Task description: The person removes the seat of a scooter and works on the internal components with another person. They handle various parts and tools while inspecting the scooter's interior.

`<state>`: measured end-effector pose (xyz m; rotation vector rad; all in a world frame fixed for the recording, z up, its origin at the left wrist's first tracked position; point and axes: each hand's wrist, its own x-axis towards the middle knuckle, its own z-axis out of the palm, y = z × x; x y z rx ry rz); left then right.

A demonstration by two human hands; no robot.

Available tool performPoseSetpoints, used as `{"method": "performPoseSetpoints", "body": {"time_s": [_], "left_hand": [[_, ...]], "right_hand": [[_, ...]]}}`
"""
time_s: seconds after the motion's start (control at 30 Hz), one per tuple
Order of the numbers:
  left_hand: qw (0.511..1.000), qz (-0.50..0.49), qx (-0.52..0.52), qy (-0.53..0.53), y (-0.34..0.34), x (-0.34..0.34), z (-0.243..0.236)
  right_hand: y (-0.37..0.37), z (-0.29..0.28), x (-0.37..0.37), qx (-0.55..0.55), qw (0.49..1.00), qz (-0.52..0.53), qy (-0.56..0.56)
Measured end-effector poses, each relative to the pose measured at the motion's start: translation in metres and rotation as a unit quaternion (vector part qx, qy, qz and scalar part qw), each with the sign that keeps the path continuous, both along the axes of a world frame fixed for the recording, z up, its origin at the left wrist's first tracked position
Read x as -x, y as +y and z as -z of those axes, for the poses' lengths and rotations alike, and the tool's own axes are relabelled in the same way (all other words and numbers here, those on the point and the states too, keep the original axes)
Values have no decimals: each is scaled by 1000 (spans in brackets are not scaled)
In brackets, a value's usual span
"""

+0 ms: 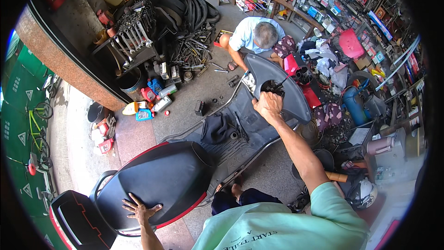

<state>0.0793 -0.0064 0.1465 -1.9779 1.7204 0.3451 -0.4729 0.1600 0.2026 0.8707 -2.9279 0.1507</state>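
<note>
Grey speckled floor (pixel 178 122), silver metal tools (pixel 192 51) strewn ahead-left of the right hand (pixel 269 106), black boxy block (pixel 200 108) set left, coloured plastic bottles (pixel 162 104) grouped farther left

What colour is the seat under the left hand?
The seat is black, seen best in the head view.

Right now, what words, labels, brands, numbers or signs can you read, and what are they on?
Green shirt: dark lettering, not copied here.
Green barrier: white triangular signs; pale characters too small to read.
Blue bottle: label too small.
Shelf packages: print too blurred.
</note>
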Motion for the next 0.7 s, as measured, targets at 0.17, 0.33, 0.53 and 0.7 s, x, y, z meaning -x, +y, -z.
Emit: {"method": "performPoseSetpoints", "body": {"time_s": [0.17,0.33,0.53,0.7], "left_hand": [[1000,10,-5,1,-4,3,6],[1000,11,-17,1,-4,0,5],[1000,0,-6,2,-1,7,-2],[1000,7,-5,5,-1,7,-2]], "right_hand": [[3,-4,0,-1,1000,7,6],[3,-1,0,8,1000,1,18],[2,-2,-1,5,1000,5,18],[2,-4,-1,-2,1000,9,9]]}}
